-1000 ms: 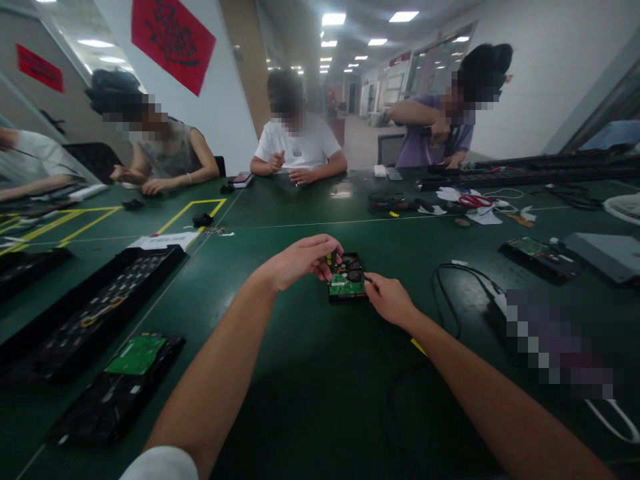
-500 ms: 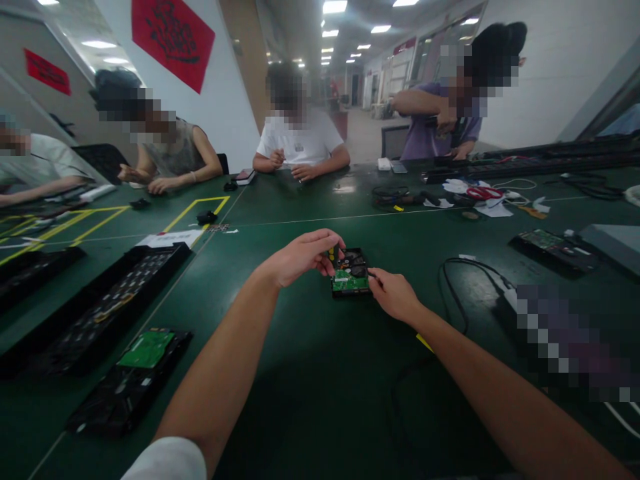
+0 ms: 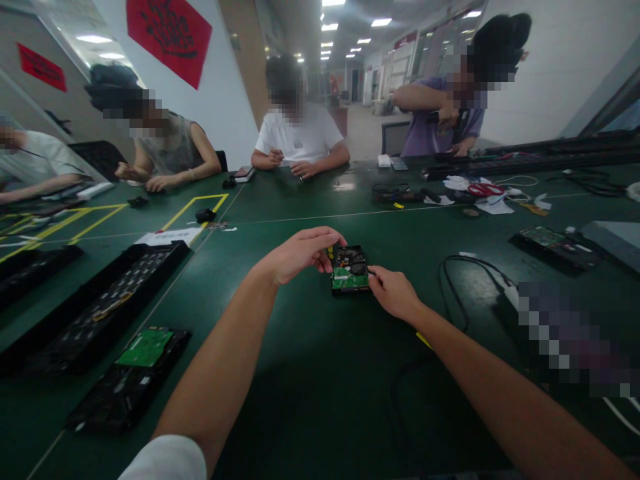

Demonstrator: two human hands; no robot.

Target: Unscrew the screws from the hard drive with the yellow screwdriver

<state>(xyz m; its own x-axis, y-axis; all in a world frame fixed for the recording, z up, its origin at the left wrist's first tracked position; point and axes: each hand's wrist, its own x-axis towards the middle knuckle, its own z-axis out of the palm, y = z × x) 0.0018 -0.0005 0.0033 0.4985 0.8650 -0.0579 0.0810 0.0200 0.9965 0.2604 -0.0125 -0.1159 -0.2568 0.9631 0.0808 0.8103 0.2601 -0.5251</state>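
A hard drive (image 3: 349,280) lies on the green table in front of me, its green circuit board facing up. My left hand (image 3: 304,255) curls over the drive's left side, fingers closed round a small black-and-yellow handle (image 3: 331,253). Most of that handle is hidden by the fingers, and its lower end cannot be made out. At the drive's right edge, the thumb and fingers of my right hand (image 3: 393,292) are closed on its side.
Another hard drive (image 3: 131,379) lies at the left, beside a long black tray (image 3: 107,310). A third drive (image 3: 554,249) is at the right, near a black cable (image 3: 453,293). Red-handled scissors (image 3: 486,190) lie among scraps farther back. Several people sit across the table (image 3: 295,413).
Both hands stay at the hard drive. My left fingers have shifted slightly, and less of the black-and-yellow handle shows. The whole view has moved a little.
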